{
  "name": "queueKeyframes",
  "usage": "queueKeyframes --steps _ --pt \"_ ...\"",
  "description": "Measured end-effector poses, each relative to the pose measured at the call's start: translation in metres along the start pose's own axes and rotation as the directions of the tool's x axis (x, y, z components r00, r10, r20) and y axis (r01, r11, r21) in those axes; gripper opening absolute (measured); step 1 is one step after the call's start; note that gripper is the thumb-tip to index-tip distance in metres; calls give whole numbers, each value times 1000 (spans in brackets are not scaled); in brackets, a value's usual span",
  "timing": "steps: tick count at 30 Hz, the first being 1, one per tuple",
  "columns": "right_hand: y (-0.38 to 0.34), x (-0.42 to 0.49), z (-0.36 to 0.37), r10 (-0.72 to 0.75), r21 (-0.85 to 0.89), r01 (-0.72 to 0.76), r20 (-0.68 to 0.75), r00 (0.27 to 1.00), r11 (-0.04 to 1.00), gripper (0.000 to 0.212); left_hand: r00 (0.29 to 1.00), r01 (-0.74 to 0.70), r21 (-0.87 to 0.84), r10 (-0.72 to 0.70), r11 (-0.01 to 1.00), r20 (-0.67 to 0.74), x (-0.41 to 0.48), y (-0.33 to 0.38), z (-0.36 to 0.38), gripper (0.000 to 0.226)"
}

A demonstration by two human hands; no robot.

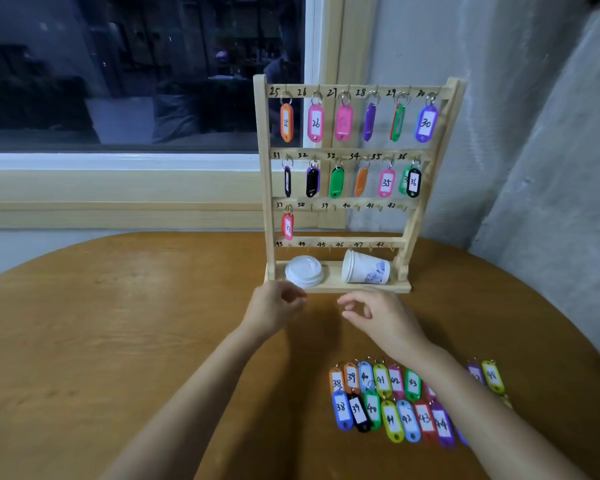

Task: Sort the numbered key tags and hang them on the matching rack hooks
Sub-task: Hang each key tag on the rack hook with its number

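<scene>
A wooden key rack (336, 152) stands at the table's far edge, its hooks numbered 25 to 48. Coloured tags hang on hooks 25 to 36, and a red tag (287, 226) hangs on hook 37. Hooks 38 to 48 are bare. Two rows of numbered tags (388, 400) lie on the table at the near right, partly under my right forearm. My left hand (274, 311) and my right hand (378, 317) hover just in front of the rack's base, fingers loosely curled. Neither holds anything that I can see.
A white cup lid (303, 271) and a paper cup (366, 268) lying on its side rest on the rack's base board. The round wooden table (118, 341) spreads to the left. A window and a wall stand behind the rack.
</scene>
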State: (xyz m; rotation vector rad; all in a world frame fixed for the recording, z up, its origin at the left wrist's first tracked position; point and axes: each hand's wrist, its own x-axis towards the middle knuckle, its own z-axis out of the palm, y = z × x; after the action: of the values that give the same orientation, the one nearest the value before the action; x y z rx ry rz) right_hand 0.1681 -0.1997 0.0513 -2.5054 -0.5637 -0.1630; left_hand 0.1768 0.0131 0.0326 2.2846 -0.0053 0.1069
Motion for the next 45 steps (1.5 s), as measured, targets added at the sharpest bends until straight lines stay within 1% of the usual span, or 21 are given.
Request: queueKeyframes --steps 3,4,5,8,11,14,16,20,23,26,29,32,36,38,42,45 --pt "13 -25 9 48 -2 -48 31 998 999 20 983 -43 84 27 996 183 -29 -5 26 17" --pt "17 -33 11 66 7 -66 39 997 998 20 976 -58 95 36 994 215 -37 -4 33 19" --pt "19 -40 13 79 16 -80 47 996 997 19 975 -73 106 48 992 219 -43 -4 38 20" --pt "20 -56 16 108 44 -110 57 993 993 15 984 -94 140 71 986 162 -54 -2 49 19" --pt "20 -66 20 133 78 -136 46 990 988 13 984 -102 149 77 984 161 -59 -1 56 19" --pt "20 -73 25 126 95 -132 61 990 987 14 984 -125 190 98 974 149 -62 -1 61 13" --pt "18 -76 26 118 93 -125 78 990 988 12 988 -113 181 92 977 125 -63 -2 62 8" --pt "14 -80 29 103 46 -109 116 988 993 15 991 -95 146 80 985 104 -64 -4 62 6" --pt "8 -81 29 67 -28 -63 172 983 998 21 992 -97 130 85 987 99 -63 -4 60 6" --pt "4 -79 31 29 -92 -10 206 978 996 22 991 -96 123 83 988 102 -63 -5 59 5" --pt "1 -77 34 -4 -129 30 199 980 991 19 991 -91 115 79 989 104 -64 -4 58 5" --pt "0 -76 36 -2 -136 25 163 987 990 15 991 -85 95 75 992 110 -64 -4 57 5" --pt "-2 -72 35 49 -80 -40 114 992 996 13 993 -64 65 57 996 103 -64 -6 50 7" --pt "-6 -68 31 90 -2 -90 75 993 996 9 995 -36 36 33 999 95 -62 -6 44 7" --pt "-13 -52 17 115 180 -122 52 992 976 5 996 38 -96 -30 995 84 -54 -3 29 8" --pt "-17 -31 4 93 253 -98 32 995 963 5 997 70 -210 -61 975 47 -44 3 14 11"
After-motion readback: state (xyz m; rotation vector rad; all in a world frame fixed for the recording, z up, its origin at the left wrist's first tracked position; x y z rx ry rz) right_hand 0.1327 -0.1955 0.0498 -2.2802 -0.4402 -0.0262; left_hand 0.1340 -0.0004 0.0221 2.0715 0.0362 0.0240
